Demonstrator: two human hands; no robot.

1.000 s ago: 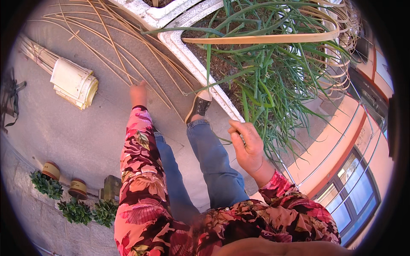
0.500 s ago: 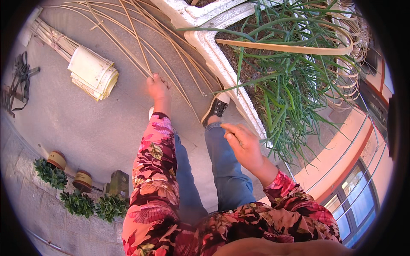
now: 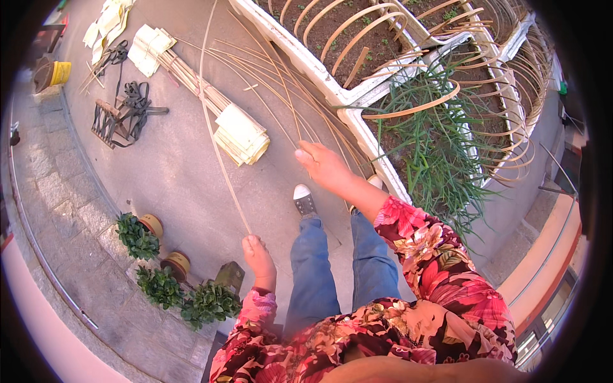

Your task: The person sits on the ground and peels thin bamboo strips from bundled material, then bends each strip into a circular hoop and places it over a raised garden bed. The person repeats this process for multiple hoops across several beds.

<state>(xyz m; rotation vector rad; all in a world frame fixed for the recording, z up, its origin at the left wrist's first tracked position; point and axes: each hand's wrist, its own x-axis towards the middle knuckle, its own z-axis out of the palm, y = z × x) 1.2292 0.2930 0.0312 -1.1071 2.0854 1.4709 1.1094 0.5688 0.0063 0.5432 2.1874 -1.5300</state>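
My left hand (image 3: 258, 258) is closed around the end of a long, thin bamboo strip (image 3: 220, 153). The strip rises in a gentle curve from my fist and runs out past the top of the view. Farther forward, my right hand (image 3: 324, 167) reaches over several loose bamboo strips (image 3: 281, 83) spread on the ground. Its fingers are drawn together where strip ends meet them; whether they grip one is unclear. Left of these lies a tied bundle of pale sticks (image 3: 188, 76), with folded cream sheets (image 3: 239, 134) at its near end.
White planter boxes (image 3: 380, 156) with soil, green onions (image 3: 434, 134) and bent bamboo hoops (image 3: 341, 29) stand at the right. Black straps (image 3: 134, 108) lie left of the bundle. Potted plants (image 3: 137, 236) line a stone ledge (image 3: 70, 204) at lower left.
My left hand has come down and back, still with a strip. My right hand has stretched forward over the loose strips. The view has shifted, showing more planters and straps.
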